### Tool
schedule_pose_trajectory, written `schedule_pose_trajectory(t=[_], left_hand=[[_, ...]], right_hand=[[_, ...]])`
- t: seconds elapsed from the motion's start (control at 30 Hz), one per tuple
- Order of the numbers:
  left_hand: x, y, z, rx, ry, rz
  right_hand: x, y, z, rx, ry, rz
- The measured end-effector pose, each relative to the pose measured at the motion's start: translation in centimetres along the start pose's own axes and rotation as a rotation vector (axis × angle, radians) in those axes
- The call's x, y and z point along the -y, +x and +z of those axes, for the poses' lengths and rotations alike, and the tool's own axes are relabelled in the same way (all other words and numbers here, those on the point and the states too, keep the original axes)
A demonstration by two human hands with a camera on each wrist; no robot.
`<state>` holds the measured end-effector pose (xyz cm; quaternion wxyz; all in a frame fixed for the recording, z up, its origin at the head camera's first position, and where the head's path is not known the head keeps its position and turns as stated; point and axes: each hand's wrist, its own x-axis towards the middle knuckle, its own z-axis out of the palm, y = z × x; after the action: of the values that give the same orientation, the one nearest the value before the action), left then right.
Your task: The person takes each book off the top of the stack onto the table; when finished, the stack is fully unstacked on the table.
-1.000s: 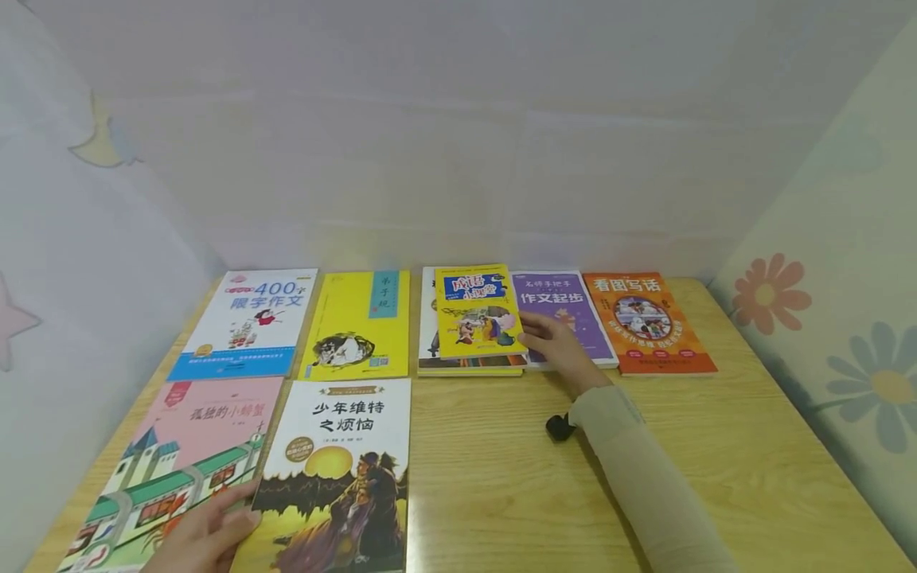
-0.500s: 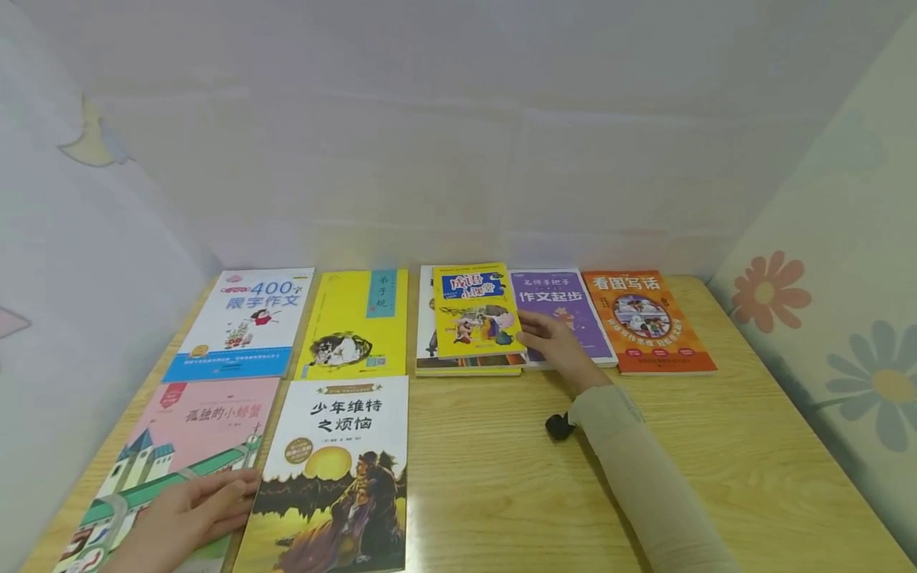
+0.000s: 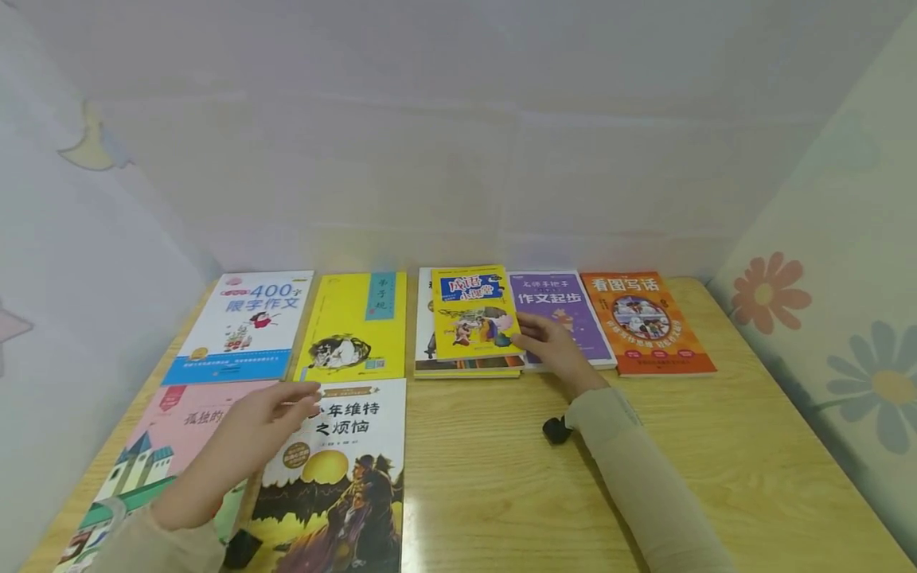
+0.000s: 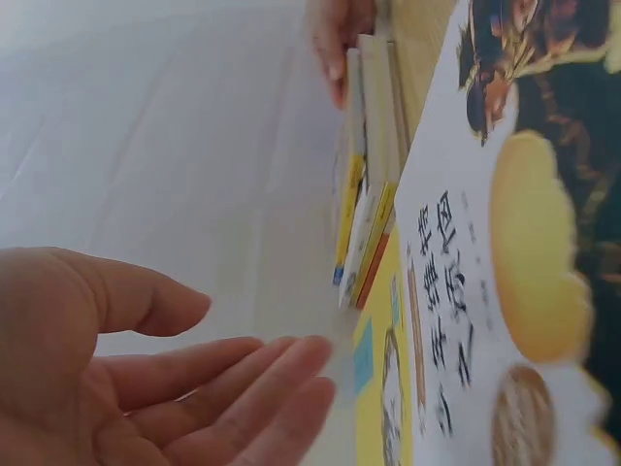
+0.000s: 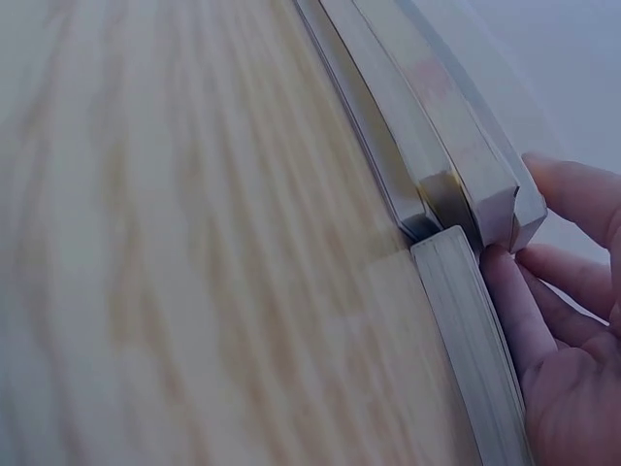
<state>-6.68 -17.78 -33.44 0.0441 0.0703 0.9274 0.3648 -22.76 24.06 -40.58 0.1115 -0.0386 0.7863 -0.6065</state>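
My right hand (image 3: 550,344) grips the right edge of a small yellow book (image 3: 476,326) on top of a stack. In the right wrist view the thumb (image 5: 572,189) lies over its corner, with fingers at the edge below. Under it show a white-covered book (image 3: 426,334) and a yellow edge. My left hand (image 3: 251,434) hovers over a pink book (image 3: 161,446) and a white book with a sunset picture (image 3: 337,493). The left wrist view shows that hand's fingers (image 4: 243,408) loosely extended, holding nothing.
A blue-and-white book (image 3: 247,326) and a yellow book with a blue strip (image 3: 358,326) lie at the back left. Right of the stack are a purple book (image 3: 580,326) and an orange book (image 3: 645,326). The wooden table (image 3: 516,477) meets pale cloth walls (image 3: 458,159).
My left hand has left the edge of the white sunset book, moving first left, then up and forward over the books. My right hand stays at the small yellow book.
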Motion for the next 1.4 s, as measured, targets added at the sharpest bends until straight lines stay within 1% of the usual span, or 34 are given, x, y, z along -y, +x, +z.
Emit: schedule_pose_trajectory(t=[0.07, 0.13, 0.2, 0.3, 0.33, 0.43, 0.53, 0.63, 0.73, 0.83, 0.97, 1.03, 1.1, 1.2, 1.3, 1.4], left_hand=[[-1.0, 1.9, 0.8, -0.038, 0.021, 0.058], [-1.8, 3.9, 1.8, -0.056, 0.025, 0.085], [-2.3, 6.0, 2.8, -0.052, -0.015, 0.101], [-3.0, 9.1, 4.3, -0.033, -0.093, 0.099], [-3.1, 10.1, 4.8, -0.024, -0.122, 0.093], [-3.6, 12.4, 6.1, 0.003, -0.22, 0.036], [-3.8, 14.0, 7.2, 0.05, -0.331, -0.043], [-3.6, 14.8, 8.1, 0.089, -0.425, -0.111], [-3.2, 15.4, 8.9, 0.11, -0.497, -0.143], [-2.6, 15.7, 9.4, 0.121, -0.565, -0.139], [-1.6, 15.9, 9.6, 0.13, -0.617, -0.116], [-1.1, 15.9, 9.7, 0.135, -0.624, -0.099], [-0.7, 15.9, 9.7, 0.142, -0.637, -0.084], [-0.4, 15.9, 9.6, 0.157, -0.651, -0.071], [-0.3, 15.8, 9.5, 0.168, -0.65, -0.053], [-0.2, 15.8, 9.5, 0.165, -0.638, -0.045]], right_hand=[[0.2, 0.1, 0.2, -0.004, -0.015, 0.004], [0.3, 0.2, 0.3, -0.007, -0.027, 0.012], [0.4, 0.2, 0.4, -0.009, -0.037, 0.019], [0.4, 0.3, 0.3, -0.008, -0.031, 0.024], [0.4, 0.3, 0.3, -0.009, -0.027, 0.025], [0.4, 0.5, 0.1, -0.018, -0.014, 0.031], [0.3, 0.6, 0.1, -0.019, -0.01, 0.037], [0.2, 0.7, 0.1, -0.016, -0.026, 0.028], [-0.1, 0.7, 0.0, -0.02, -0.053, 0.015], [-0.2, 0.5, -0.2, -0.016, -0.061, 0.009], [-0.4, 0.3, -0.4, -0.01, 0.013, 0.009], [-0.6, 0.3, -0.5, -0.031, 0.069, 0.016], [-0.9, 0.2, -0.6, -0.06, 0.102, 0.013], [-1.2, 0.1, -0.8, -0.098, 0.149, 0.035], [-0.9, -0.2, -1.1, -0.08, 0.204, 0.069], [-0.1, -0.7, -1.4, -0.034, 0.25, 0.112]])
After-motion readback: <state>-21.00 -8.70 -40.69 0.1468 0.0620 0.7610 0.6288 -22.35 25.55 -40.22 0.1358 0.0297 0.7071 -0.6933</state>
